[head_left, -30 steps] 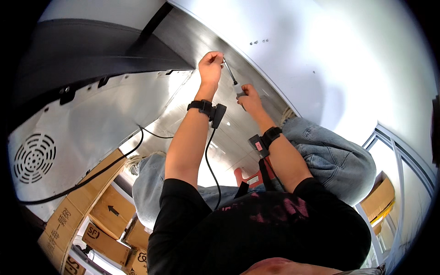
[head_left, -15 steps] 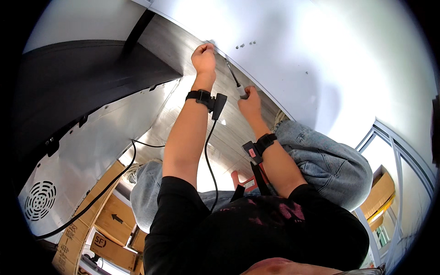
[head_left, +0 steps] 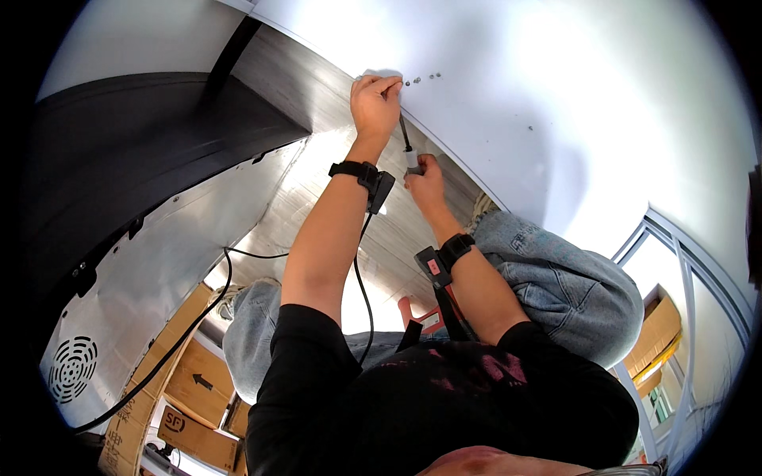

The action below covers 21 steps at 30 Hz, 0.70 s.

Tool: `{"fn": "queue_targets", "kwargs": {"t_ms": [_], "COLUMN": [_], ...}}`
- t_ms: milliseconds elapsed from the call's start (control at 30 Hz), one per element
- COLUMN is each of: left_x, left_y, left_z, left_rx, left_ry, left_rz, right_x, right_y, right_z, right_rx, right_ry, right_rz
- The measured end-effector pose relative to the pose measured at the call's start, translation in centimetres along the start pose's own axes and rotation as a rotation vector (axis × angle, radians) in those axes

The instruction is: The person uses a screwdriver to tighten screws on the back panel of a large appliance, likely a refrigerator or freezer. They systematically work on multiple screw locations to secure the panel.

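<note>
My right hand (head_left: pixel 426 187) is closed round the pale handle of a screwdriver (head_left: pixel 411 159). The dark shaft points up and away, toward the edge of a white panel (head_left: pixel 484 127), and its tip is hidden behind my left hand (head_left: pixel 376 107). That hand reaches over the panel's edge with thumb and fingers pinched together; whatever lies between them is too small to make out. Just right of its fingertips, several small screws (head_left: pixel 417 80) rest on the white surface. A single one (head_left: pixel 530 128) lies farther right.
A black cable (head_left: pixel 367 293) runs from the device on my left wrist. At left stands a metal cabinet panel (head_left: pixel 190 230) with a dark top (head_left: pixel 159 135). Cardboard boxes (head_left: pixel 194 436) fill the lower left. A red-handled object (head_left: pixel 429 320) lies near my lap.
My left hand has shifted right, along the panel's edge to beside the screws. The screwdriver in my right hand has moved slightly left and stands more upright.
</note>
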<state>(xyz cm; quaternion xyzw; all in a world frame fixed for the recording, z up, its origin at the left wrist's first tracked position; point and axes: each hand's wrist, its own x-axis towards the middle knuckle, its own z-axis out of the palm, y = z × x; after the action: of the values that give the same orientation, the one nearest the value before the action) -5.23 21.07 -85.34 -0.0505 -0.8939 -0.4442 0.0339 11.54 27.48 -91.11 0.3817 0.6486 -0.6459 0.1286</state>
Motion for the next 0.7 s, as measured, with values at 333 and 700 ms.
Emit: {"fn": "queue_targets", "kwargs": {"t_ms": [333,700], "left_x": [-4.4,-9.2], "left_y": [-5.0,-8.5], "left_z": [-3.3,-10.5], "left_rx": [-0.29,-0.829], "left_ry": [0.021,0.005], "left_rz": [-0.334,-0.973], "right_x": [-0.3,-3.7], "right_y": [0.0,-1.4], "right_z": [1.5,5.2], "right_rx": [-0.095,-0.141], "right_ry": [-0.038,-0.532], "right_rz": [-0.073,0.106]}}
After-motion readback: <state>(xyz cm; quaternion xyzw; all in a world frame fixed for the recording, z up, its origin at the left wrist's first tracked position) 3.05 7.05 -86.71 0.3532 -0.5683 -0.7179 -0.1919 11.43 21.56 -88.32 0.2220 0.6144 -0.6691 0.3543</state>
